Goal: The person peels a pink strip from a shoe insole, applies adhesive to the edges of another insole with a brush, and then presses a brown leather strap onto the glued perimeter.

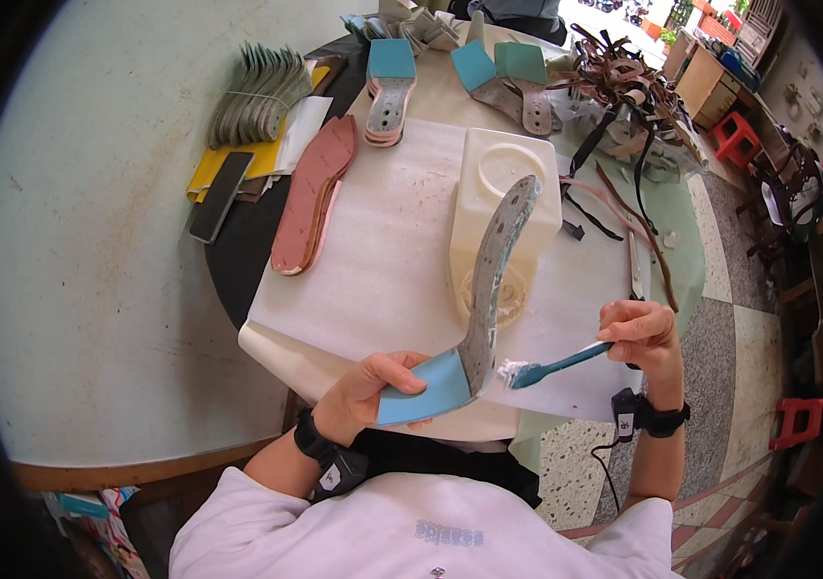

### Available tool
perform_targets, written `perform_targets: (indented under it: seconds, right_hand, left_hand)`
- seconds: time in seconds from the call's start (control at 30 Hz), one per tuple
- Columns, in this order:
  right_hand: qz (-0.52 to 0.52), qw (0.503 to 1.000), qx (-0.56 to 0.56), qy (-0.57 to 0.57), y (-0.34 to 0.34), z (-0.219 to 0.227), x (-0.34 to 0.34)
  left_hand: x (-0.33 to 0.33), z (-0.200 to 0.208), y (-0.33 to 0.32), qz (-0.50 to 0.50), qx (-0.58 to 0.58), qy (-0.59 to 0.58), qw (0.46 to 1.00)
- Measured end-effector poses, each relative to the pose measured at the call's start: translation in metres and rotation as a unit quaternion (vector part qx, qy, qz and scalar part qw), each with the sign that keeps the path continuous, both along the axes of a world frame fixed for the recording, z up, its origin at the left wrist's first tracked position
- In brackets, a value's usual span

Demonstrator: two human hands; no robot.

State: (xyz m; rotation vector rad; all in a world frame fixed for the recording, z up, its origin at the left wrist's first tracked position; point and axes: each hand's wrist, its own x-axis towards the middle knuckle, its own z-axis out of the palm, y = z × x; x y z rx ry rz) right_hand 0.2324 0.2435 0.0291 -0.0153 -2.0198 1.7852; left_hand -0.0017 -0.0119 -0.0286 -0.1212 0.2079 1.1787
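My left hand (365, 394) grips a curved grey shoe insole (490, 280) by its light-blue heel end, thumb on top. Holes dot the grey part, which rises away from me in front of a cream plastic container (467, 193). In the fingertips of my right hand (639, 334) is a teal-handled brush (571, 361). White paste coats its bristles. They point at the insole's edge near the blue end; a narrow gap seems to part them. The container lies on its side, with whitish paste around its near opening.
White sheeting (392, 261) covers the table. Pink shoe soles (315, 193) lie at left, beside a dark block (222, 197) and a banded stack of grey pieces (259, 96). More insoles (392, 92) sit at the back. Brown straps (628, 87) heap at far right, near scissors (635, 265).
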Motion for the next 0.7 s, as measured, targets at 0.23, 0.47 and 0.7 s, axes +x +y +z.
perform_targets:
  seconds: [0.23,0.47,0.7]
  right_hand:
    - [-0.031,1.000,0.005,-0.006,-0.0002,0.0000,-0.0002]
    - [0.000,0.999,0.034,-0.004,-0.0019,0.0017,-0.0014]
    - [-0.036,0.999,0.015,0.016,-0.0017,0.0003,0.0015]
  left_hand:
    - [-0.0001,0.0011,0.0005,0.000,-0.031,0.012,0.999]
    - [0.0013,0.0032,0.0024,-0.003,-0.028,0.009,1.000]
    - [0.0024,0.0038,0.0029,-0.024,-0.010,0.035,0.999]
